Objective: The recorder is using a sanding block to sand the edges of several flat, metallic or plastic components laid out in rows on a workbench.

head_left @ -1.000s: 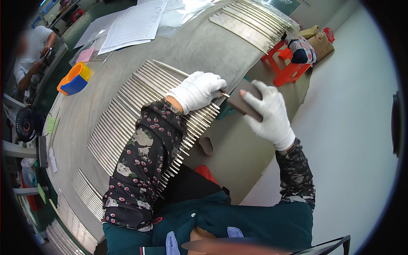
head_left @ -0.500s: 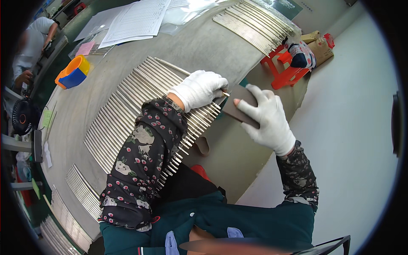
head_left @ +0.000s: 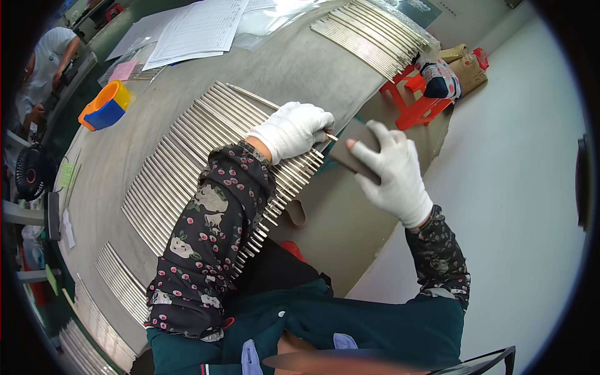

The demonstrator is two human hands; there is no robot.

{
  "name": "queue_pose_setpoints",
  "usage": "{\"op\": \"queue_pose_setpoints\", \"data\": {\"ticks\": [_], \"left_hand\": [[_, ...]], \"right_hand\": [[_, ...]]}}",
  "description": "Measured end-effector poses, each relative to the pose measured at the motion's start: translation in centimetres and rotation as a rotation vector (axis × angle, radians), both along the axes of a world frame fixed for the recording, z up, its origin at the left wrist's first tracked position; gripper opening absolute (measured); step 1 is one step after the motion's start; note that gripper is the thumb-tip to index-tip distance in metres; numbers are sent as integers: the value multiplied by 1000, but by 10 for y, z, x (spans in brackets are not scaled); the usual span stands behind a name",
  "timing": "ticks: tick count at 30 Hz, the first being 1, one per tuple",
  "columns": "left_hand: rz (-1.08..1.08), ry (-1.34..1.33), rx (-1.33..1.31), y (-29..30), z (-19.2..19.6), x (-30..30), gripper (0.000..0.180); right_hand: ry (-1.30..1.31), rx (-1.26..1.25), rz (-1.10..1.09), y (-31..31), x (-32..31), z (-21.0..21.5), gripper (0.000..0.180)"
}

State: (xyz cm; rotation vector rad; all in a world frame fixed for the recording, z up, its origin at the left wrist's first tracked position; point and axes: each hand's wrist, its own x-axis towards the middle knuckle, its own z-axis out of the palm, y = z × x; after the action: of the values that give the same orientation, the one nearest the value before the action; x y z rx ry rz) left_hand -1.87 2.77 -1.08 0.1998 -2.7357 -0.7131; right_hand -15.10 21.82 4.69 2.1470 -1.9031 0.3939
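Note:
A row of thin silvery metal rods (head_left: 172,172) lies side by side on the grey table, their ends jutting past its right edge. My left hand (head_left: 292,132), in a white glove, is closed on one metal rod (head_left: 332,137), whose tip pokes out beyond the fingers. The hand rests over the far end of the row. To its right, my right hand (head_left: 395,175), also gloved with a bare fingertip showing, grips a flat grey-brown sanding block (head_left: 356,152). The block is held off the table edge, close to the rod's tip.
More rods (head_left: 375,37) lie at the far right, and a smaller bundle (head_left: 122,281) at the near left. Printed sheets (head_left: 197,31) and an orange-and-blue tape ring (head_left: 106,106) are on the table. A red stool (head_left: 409,103) holds bags. Another person (head_left: 50,62) is at the far left.
The sanding block and my right hand have shifted slightly up and left along the rod's end. My left hand stays nearly in place.

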Motion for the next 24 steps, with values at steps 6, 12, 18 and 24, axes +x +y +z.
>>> {"op": "queue_pose_setpoints", "data": {"ticks": [6,12,18,24], "left_hand": [[3,-35,11,1,1,0,11],[-12,14,-38,0,-4,-5,11],[-15,34,-42,0,-1,-5,14],[-9,13,-61,1,0,-3,16]], "right_hand": [[33,-5,-16,0,4,10,50],[86,-45,-114,5,-15,10,47],[153,-109,-373,2,-42,2,48],[195,-59,-346,-2,-31,9,48]]}}
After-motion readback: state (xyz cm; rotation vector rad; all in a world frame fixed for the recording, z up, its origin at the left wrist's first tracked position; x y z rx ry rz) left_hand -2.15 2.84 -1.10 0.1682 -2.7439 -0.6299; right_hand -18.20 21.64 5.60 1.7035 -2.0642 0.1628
